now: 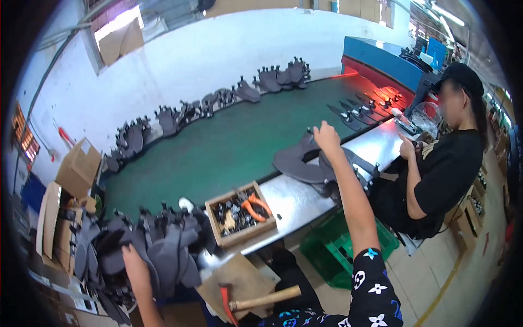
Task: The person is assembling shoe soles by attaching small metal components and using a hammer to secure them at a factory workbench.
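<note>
At the lower left, my left hand (137, 270) reaches into a heap of dark grey sandal uppers (171, 248), flat curved pieces with black plugs on their ends. Its fingers are closed on the edge of one upper (111, 255). My right arm stretches across to the far side of the metal ledge. There my right hand (327, 138) is closed, fingertips drawn together, beside the black end of one of several grey uppers (297, 163) lying across the ledge and belt. Whatever it pinches is hidden.
A wooden box (242, 237) holds small black parts and orange-handled pliers (254, 208). A hammer (261, 300) rests on a board (237, 280) before me. Behind lies a green belt (218, 147) with uppers along its wall edge. A co-worker (449, 158) sits right, above a green crate (340, 250).
</note>
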### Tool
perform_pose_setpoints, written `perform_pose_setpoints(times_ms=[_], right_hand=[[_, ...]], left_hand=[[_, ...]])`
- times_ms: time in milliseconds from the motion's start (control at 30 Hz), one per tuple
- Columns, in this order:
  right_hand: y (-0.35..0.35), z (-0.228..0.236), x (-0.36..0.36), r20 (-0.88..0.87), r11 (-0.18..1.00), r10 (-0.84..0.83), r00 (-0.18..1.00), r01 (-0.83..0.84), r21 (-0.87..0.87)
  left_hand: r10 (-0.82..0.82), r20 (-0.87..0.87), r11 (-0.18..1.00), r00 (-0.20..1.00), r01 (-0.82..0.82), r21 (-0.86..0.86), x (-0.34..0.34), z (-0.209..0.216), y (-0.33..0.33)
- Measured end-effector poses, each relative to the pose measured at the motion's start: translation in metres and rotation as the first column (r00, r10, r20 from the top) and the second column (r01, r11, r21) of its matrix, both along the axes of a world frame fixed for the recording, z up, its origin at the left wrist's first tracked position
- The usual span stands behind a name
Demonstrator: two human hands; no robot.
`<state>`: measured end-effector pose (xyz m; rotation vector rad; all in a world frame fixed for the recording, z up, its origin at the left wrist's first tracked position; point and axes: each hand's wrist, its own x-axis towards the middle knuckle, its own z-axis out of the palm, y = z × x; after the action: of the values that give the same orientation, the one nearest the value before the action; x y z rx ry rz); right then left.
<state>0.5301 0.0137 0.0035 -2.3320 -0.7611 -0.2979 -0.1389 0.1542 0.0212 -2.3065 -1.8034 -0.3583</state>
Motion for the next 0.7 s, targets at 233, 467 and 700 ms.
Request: perform_pose_setpoints(times_ms=[233, 467, 700], right_hand=[[0.027, -0.040, 0.081, 0.135, 0.992, 0.069, 0.988, -0.054, -0.114], [-0.005, 0.148, -0.187, 0.862, 0.560, 0.506, -0.024, -0.751, -0.350], [-0.104, 0.074, -0.366, 0.433, 0.332, 0.812, 0.392, -0.920, 0.211]], left_hand=[[0.079, -0.134, 0.958, 0.988, -0.037, 0.286, 0.045, 0.028, -0.064], [-0.603, 0.353, 0.798, 0.715, 0.534, 0.280, 0.165, 0.105, -0.125], [-0.218, 0.928, 0.819, 0.302, 0.573, 0.006, 0.101, 0.099, -0.188]])
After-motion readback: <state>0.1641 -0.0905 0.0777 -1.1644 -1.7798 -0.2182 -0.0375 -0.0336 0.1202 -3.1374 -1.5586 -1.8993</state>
